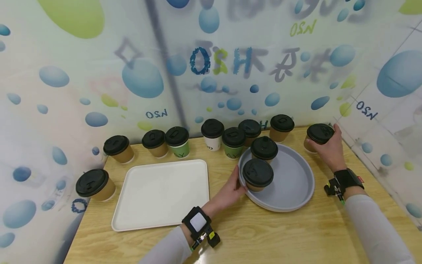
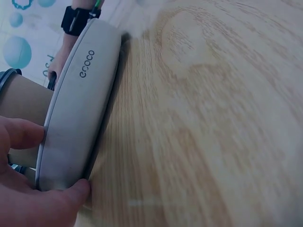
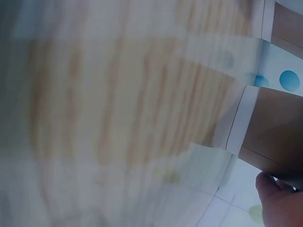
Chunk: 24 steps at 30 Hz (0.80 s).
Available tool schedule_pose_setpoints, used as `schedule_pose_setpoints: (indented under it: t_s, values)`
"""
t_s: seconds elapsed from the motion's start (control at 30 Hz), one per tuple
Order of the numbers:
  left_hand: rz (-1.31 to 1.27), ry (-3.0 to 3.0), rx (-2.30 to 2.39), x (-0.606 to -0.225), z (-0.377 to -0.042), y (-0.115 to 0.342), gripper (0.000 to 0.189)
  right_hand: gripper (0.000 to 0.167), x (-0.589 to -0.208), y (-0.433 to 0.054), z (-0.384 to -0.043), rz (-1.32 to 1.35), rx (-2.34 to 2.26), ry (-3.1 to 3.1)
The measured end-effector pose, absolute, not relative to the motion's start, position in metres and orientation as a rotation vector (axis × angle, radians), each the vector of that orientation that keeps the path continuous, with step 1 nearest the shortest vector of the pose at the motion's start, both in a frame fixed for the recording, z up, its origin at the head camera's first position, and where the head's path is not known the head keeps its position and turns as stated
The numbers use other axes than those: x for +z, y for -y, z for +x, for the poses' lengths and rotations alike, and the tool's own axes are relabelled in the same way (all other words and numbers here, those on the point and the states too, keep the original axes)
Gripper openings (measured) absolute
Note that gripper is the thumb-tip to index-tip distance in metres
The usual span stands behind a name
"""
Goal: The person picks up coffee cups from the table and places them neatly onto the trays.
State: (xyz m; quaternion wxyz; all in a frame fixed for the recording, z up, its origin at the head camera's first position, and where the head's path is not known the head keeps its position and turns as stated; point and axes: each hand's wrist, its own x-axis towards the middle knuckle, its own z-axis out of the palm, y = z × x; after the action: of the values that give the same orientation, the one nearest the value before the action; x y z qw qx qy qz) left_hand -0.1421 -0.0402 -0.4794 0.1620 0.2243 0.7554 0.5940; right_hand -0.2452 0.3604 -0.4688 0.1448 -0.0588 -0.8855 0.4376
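Observation:
My left hand (image 1: 227, 196) pinches the near-left rim of a round grey tray (image 1: 293, 179); the left wrist view shows its "ecoco" side wall (image 2: 78, 109) between thumb and fingers. Two brown paper cups with black lids stand on the tray's left part, the front cup (image 1: 258, 175) and the rear cup (image 1: 264, 149). At the back right, my right hand (image 1: 332, 151) grips another lidded brown paper cup (image 1: 318, 133) around its top. The right wrist view shows that cup's body (image 3: 274, 130) upright beside the fingertips; I cannot tell whether its base touches the table.
A white rectangular tray (image 1: 161, 196) lies left of the round one. Along the back wall stand several lidded cups, among them a white cup (image 1: 212, 134) and a green cup (image 1: 178, 142). Another brown cup (image 1: 95, 184) is at the left edge. Patterned walls (image 1: 230, 91) enclose the wooden table.

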Motion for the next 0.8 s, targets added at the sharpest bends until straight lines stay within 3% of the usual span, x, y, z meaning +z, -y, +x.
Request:
schedule_pose_setpoints:
  t_s: [0.4,0.8]
  values:
    - [0.644,-2.187,1.664,-0.477,-0.139,0.037,0.081,0.103,-0.467,-0.365,-0.242,-0.108,1.210,2.510]
    - [0.601,-2.172,1.671,-0.477,-0.139,0.038,0.081,0.107,-0.433,-0.352,-0.218,-0.073,1.220,2.522]
